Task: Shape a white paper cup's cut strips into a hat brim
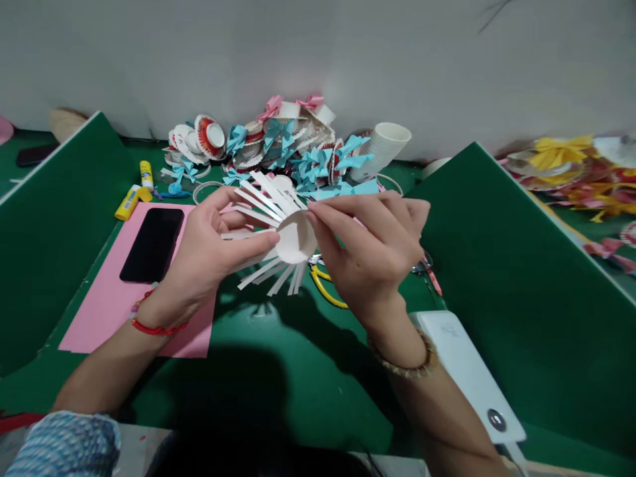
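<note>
Together, my left hand (218,228) and right hand (375,242) fingers pinch a round-based white paper cup (292,244) with flat, splayed strips (273,193).

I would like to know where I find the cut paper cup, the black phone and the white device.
Cut paper cup (292,246): head view, on its round middle.
Black phone (152,245): head view, on its screen.
White device (472,376): head view, on its flat top face.

Dim light falls from above, leaving the wall (308,53) dull grey. Broad, soft-edged shadows darken the table (322,404) from its middle to its near edge. The paper pile (281,136) by the far edge looks slightly soft, and wide-angle distortion splays the dividers (536,285) at the side edges.
</note>
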The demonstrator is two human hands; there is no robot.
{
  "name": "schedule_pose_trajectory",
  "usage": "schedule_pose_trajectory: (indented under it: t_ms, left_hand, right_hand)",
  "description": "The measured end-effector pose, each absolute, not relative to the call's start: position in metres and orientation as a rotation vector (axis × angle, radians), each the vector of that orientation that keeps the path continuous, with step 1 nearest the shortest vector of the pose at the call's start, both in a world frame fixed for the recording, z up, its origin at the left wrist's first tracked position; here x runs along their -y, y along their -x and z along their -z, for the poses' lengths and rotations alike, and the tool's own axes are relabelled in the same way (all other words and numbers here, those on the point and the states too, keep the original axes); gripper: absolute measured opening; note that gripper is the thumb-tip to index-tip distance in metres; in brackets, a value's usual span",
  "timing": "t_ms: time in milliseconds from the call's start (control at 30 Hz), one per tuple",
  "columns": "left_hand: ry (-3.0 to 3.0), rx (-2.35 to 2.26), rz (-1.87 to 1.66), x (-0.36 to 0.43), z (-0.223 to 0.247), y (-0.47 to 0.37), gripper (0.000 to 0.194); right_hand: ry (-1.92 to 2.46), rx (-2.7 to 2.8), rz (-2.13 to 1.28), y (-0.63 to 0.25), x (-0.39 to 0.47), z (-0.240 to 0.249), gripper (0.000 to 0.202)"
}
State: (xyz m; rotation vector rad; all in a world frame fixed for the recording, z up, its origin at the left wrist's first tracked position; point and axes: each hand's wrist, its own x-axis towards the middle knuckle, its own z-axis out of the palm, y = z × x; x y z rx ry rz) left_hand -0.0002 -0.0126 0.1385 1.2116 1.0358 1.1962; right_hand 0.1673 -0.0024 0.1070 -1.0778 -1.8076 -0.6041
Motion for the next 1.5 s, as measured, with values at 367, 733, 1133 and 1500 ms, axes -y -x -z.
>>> schedule_pose_trajectory:
  t_ms: [367,733,1133,1500]
  left_hand:
    - [-1.310,-1.049,-1.240,0.025,-0.144,-0.004,0.032]
    - [-1.440,-1.041,-1.298,0.032,-0.144,-0.003,0.034]
    - [-1.291,-1.054,-0.994,0.002,-0.149,0.019,0.033]
    - [-1.583,-1.067,-0.818,-0.014,-0.147,0.036,0.025]
  right_hand:
    - [0.934,1.631,0.751,-0.165,0.008,-0.112,0.009]
    - [0.885,1.680,0.705,-0.164,0.010,-0.112,0.016]
    - [1.067,1.834,-0.342,-0.175,0.007,-0.133,0.022]
    - [0.981,1.817,-1.211,-0.175,0.005,-0.131,0.016]
